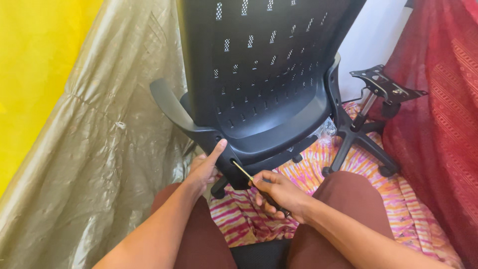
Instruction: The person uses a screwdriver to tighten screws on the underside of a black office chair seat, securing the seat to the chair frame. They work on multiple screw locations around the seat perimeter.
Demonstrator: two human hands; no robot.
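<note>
- The left hand (203, 168) braces the black chair back (259, 65) at its lower corner, just under the armrest (169, 107); the thumb is raised against the plastic and the fingers curl behind the edge, so it steadies the part more than it clasps it.
- The right hand (279, 195) is closed around the dark handle of a screwdriver (251, 180), whose thin yellowish shaft slants up and left to a spot low on the chair back's frame.
- The tip seems to meet a screw point there; whether it is seated is too small to tell.
- The step in hand looks like driving a fastener at the bottom of the chair back.
- Turning it would call for firm pressure along the shaft while the left hand holds the part from twisting.
- The wheeled chair base (359, 134) stands apart to the right on the striped pink cloth (318, 164).
</note>
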